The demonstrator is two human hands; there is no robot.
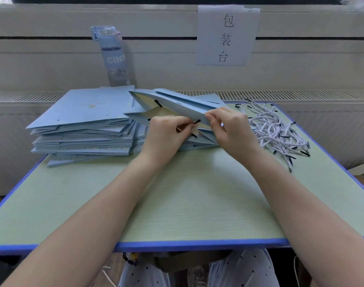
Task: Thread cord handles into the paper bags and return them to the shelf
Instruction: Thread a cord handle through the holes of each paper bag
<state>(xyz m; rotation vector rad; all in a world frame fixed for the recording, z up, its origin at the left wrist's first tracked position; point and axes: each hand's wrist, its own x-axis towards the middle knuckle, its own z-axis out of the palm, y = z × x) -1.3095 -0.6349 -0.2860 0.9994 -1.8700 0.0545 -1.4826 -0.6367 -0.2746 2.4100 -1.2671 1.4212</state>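
Threading under way: the left hand (166,131) pinches a cord (197,121) by its black tip, while the right hand (228,125) pinches the rim of an open paper bag (183,108) held above the stack of bags (81,129). The next move probably calls for seating the tip through its hole.

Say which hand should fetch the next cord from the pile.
Probably right. The cord pile lies just beyond the right hand, which only grips the paper bag. The left hand pinches the black cord tip at the bag, farther from the pile.
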